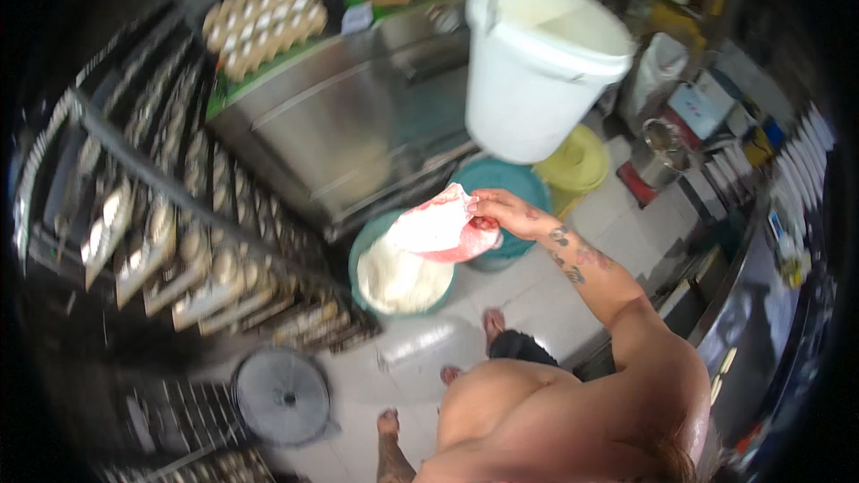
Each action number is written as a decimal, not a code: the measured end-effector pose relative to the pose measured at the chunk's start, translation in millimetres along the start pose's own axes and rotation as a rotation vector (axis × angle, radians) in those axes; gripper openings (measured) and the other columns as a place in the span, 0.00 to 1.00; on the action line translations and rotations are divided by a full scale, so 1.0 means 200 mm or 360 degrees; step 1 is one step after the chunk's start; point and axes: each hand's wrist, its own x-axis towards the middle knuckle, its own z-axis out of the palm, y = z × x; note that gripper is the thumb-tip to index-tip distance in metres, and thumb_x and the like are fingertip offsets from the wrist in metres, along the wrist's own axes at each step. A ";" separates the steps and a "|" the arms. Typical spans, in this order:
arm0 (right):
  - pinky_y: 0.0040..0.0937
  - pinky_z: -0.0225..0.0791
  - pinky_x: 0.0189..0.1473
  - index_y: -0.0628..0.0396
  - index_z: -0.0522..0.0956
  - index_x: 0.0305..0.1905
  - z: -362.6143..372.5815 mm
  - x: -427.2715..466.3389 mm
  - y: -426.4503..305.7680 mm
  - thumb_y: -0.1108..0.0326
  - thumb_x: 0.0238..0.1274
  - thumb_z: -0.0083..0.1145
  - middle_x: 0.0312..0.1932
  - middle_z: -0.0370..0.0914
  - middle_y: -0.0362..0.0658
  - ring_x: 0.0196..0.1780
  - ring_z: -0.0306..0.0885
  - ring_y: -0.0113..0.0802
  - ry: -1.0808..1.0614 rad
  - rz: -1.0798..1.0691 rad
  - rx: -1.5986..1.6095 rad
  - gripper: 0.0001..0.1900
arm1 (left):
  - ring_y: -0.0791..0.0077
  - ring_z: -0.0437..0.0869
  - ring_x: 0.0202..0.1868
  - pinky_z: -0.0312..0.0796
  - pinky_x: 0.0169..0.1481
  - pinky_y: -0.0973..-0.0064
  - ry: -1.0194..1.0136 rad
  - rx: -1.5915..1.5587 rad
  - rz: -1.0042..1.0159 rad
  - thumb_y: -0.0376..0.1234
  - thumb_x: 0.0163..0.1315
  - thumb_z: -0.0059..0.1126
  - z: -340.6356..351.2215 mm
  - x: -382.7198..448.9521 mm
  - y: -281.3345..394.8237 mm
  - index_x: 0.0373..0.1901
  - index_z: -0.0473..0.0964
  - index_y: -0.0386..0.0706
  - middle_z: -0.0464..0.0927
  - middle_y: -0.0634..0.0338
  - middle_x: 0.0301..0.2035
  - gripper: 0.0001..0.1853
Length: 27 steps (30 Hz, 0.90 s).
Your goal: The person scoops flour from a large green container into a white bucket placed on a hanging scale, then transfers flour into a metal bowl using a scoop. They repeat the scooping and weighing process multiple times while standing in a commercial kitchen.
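My right hand (500,211) grips the rim of a pink plastic bowl (470,248). Bright white powder fills much of what shows of the bowl's inside. The bowl is held above the edge of a green tub (366,248) of white, flour-like powder (402,278), hiding part of it. Low in the picture hangs my left hand (388,422), at the end of a tattooed forearm and away from the tub. Its fingers are too small and blurred to make out. Behind my right hand is a teal round container (517,174), partly covered.
A large white bucket (537,94) is beyond my right hand, with a yellow bucket (577,161) beside it. On the left a rack (181,194) holds trays of pale pieces. An egg tray (265,17) lies on the green-edged counter. A round grey lid (283,396) is lower left.
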 end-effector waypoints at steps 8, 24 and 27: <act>0.21 0.63 0.28 0.57 0.83 0.42 -0.46 -0.88 -1.28 0.46 0.72 0.54 0.27 0.76 0.33 0.26 0.66 0.18 0.0980 -0.0728 -0.0670 0.22 | 0.62 0.83 0.50 0.73 0.58 0.67 0.0013 -0.0086 0.0953 0.41 0.67 0.64 0.39 -0.14 0.81 0.56 0.76 0.34 0.83 0.49 0.46 0.23; 0.49 0.77 0.46 0.60 0.85 0.31 -1.11 -0.38 -2.02 0.31 0.58 0.61 0.32 0.83 0.58 0.42 0.85 0.56 0.1194 -0.1020 -0.2583 0.34 | 0.47 0.71 0.66 0.66 0.69 0.55 0.1038 0.0622 0.3238 0.37 0.57 0.72 0.91 -2.24 3.54 0.68 0.68 0.44 0.64 0.48 0.68 0.37; 0.50 0.77 0.46 0.61 0.85 0.32 -1.14 -0.38 -2.00 0.30 0.57 0.60 0.33 0.83 0.59 0.44 0.85 0.56 0.1179 -0.0920 -0.2500 0.35 | 0.47 0.73 0.64 0.66 0.68 0.54 0.1035 0.0865 0.3137 0.38 0.57 0.71 0.93 -2.23 3.60 0.68 0.68 0.46 0.65 0.49 0.67 0.36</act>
